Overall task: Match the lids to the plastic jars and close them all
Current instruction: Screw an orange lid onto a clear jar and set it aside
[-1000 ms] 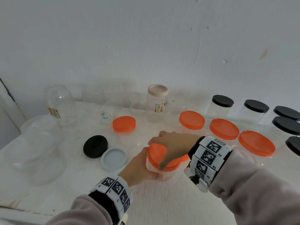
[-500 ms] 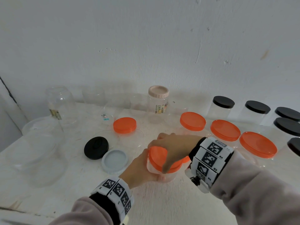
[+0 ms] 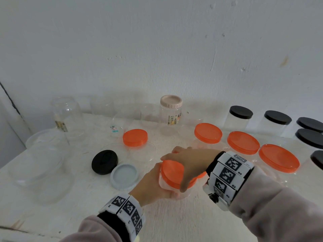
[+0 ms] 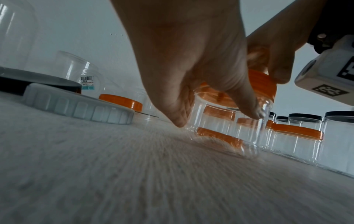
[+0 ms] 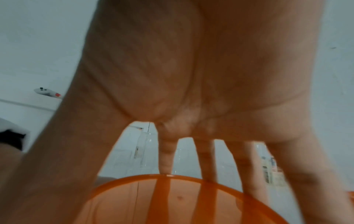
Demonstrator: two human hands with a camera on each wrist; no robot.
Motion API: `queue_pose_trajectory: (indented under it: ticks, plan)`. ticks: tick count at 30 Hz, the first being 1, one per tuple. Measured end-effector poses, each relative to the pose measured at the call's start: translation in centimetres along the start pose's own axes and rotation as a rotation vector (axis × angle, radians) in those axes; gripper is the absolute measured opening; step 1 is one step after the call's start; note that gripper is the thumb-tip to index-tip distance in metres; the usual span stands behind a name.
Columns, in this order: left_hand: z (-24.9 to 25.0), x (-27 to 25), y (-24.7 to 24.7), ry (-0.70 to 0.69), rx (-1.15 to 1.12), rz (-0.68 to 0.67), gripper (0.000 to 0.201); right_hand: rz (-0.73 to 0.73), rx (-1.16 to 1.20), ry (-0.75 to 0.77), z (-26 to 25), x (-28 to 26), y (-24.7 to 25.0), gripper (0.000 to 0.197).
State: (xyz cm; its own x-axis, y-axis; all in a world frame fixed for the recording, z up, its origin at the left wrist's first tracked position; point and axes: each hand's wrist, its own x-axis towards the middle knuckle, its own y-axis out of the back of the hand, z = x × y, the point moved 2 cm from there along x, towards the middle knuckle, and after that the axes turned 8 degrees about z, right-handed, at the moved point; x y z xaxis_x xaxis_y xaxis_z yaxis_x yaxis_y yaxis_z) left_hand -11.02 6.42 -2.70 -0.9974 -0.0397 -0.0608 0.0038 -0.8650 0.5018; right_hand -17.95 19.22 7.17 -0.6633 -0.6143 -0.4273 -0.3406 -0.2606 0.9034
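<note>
While R hand (image 3: 187, 160) clamped fingers round the orange lid (image 3: 172, 173) & L hand (image 3: 153, 185) gripped the small clear jar (image 4: 226, 121) at table centre, little had shifted vs a sec earlier, so lid prob. mid-tightening, w/ black lid (image 3: 104, 162) & grey lid (image 3: 125, 176) loose at 9 o'clock.

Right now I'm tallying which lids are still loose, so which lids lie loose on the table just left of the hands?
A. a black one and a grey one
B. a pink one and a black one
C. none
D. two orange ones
A: a black lid and a grey lid lie side by side on the table, neither on a jar.
</note>
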Motion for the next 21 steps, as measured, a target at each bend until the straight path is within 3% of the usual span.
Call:
queue_pose_trajectory:
  ticks: [10,21]
  plan:
    - [-0.5,0.2,0.0,0.003,-0.037,-0.021,0.097,0.080,0.038,-0.036,0.4,0.0,-1.1,0.103]
    - [-0.7,0.4,-0.2,0.008,-0.033,-0.017,0.097,0.205,0.042,0.037,0.9,-0.1,-2.5,0.101]
